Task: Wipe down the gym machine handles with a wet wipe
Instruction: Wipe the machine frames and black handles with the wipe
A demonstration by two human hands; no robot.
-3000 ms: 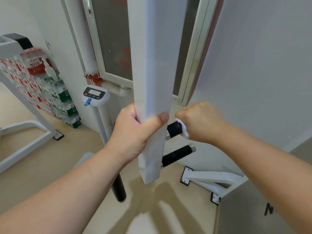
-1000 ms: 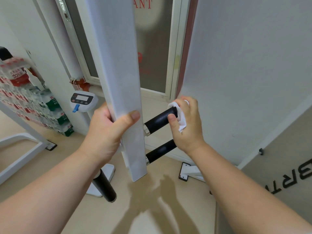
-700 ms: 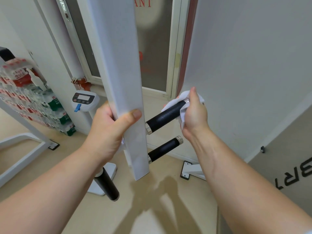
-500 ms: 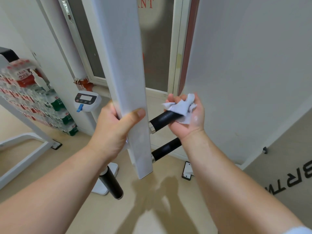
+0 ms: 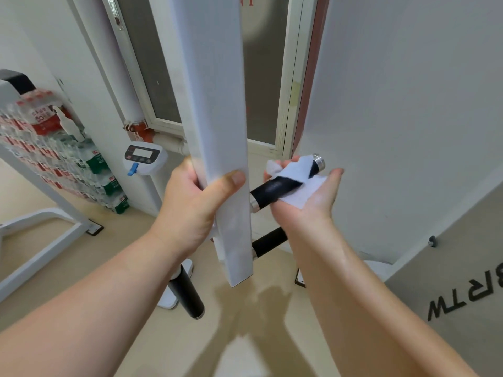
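The white upright post [image 5: 217, 104] of the gym machine hangs in front of me, and my left hand [image 5: 190, 208] grips its lower part. An upper black handle [image 5: 268, 192] with a metal end cap sticks out to the right of the post. My right hand [image 5: 313, 210] cups this handle from below, palm up. The white wet wipe [image 5: 304, 193] lies in that palm and drapes over the handle near its tip. A lower black handle [image 5: 269, 242] shows under my right wrist. Another black handle [image 5: 187, 295] points down on the left.
A scale's display head [image 5: 143, 157] on a white column stands behind my left hand. Stacked packs of water bottles [image 5: 54, 148] and a white machine frame [image 5: 40, 227] fill the left. A window [image 5: 261, 77] and a white wall are close behind. A grey mat [image 5: 462, 295] lies at right.
My right hand has turned from gripping over the upper handle's end to palm up beneath it, and the wipe has spread out across the palm. My left hand stays on the post.
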